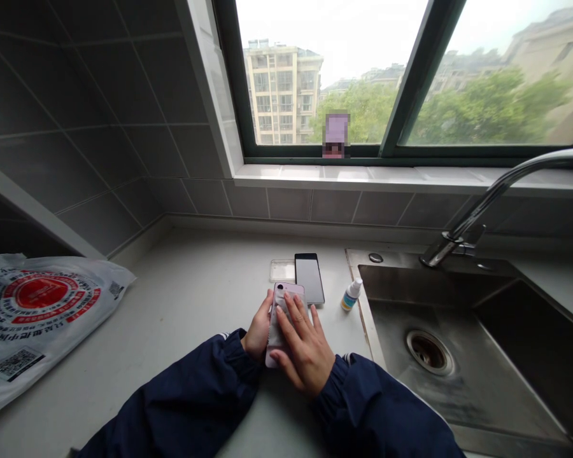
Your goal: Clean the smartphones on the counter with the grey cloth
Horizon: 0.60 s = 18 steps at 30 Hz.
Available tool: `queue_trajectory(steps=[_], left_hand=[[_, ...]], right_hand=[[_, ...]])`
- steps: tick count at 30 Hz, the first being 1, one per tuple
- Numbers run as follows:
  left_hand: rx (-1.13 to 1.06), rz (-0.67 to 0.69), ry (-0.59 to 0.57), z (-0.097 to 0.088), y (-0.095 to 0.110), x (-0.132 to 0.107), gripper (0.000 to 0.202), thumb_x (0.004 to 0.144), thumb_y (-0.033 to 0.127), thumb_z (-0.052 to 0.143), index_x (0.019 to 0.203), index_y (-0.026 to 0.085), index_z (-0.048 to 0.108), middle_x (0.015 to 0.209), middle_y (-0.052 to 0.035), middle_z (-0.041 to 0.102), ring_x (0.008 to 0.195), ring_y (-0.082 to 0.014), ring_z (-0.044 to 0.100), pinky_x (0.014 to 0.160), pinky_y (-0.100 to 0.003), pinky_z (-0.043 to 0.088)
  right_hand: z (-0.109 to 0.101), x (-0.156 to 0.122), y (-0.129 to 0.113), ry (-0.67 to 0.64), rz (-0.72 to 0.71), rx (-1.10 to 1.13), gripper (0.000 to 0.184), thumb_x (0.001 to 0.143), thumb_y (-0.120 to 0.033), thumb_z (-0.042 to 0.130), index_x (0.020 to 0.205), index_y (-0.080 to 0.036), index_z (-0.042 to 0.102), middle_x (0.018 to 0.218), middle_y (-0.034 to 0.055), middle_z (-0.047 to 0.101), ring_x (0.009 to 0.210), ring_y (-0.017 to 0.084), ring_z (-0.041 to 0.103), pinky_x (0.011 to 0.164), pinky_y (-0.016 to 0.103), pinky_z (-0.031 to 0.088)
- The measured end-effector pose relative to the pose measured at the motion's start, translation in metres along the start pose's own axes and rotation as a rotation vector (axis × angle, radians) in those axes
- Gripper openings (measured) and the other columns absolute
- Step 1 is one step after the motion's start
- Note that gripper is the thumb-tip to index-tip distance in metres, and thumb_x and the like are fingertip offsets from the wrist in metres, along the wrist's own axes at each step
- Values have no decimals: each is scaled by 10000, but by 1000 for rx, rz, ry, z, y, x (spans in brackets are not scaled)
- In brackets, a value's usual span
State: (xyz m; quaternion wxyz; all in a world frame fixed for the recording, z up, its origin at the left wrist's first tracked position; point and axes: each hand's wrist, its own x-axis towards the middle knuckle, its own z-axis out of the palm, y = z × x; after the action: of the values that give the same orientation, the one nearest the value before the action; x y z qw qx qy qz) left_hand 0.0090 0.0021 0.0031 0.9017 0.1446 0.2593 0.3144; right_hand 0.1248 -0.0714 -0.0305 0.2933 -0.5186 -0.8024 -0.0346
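Observation:
My left hand (258, 331) grips a pink phone (293, 288) by its left edge, with the back and camera lens facing up. A thin grey cloth (276, 335) lies over the phone's back. On top of it my right hand (306, 346) rests flat, fingers stretched and a little spread, pressing the cloth to the phone. Just beyond, a second phone (309, 278) with a grey screen lies on the counter beside a clear, shallow case (281, 270). To the right stands a small white spray bottle (351, 294) with a blue and yellow label.
A steel sink (391, 324) with a chrome faucet (472, 210) takes up the right side. On the left, a white plastic bag (76, 337) with red and black print lies on the white counter (191, 280). A tiled sill and window (310, 165) are behind.

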Motion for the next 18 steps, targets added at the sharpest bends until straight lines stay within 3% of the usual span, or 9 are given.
queue_trajectory(steps=[4,8,12,18], left_hand=[[-23,-1,-15,-3,1,2,612,976,499,330,1307,28,538,1131,-167,696,1206,-241,582,1144,-337,279],[-50,10,-44,-6,3,4,619,978,501,310,1333,40,520,1142,-168,690,1198,-245,586,1138,-351,290],[-40,29,-33,-8,4,5,614,979,494,309,1324,34,524,1122,-166,696,1175,-242,601,1135,-356,298],[-50,-9,-106,-12,-3,6,586,971,489,353,1315,55,543,1175,-157,683,1284,-214,518,1175,-307,216]], right_hand=[[-2,0,-1,63,4,8,629,947,-313,452,1506,-92,265,1576,183,214,1469,339,160,1138,602,232],[-4,1,-2,158,5,-7,554,921,-230,474,1453,-106,382,1533,159,339,1457,325,217,1152,582,223],[-4,1,-1,153,-10,-10,478,916,-198,471,1386,-113,473,1493,130,419,1448,300,257,1159,558,227],[1,0,1,61,32,-59,595,946,-294,440,1491,-97,307,1557,140,288,1466,325,184,1143,583,225]])
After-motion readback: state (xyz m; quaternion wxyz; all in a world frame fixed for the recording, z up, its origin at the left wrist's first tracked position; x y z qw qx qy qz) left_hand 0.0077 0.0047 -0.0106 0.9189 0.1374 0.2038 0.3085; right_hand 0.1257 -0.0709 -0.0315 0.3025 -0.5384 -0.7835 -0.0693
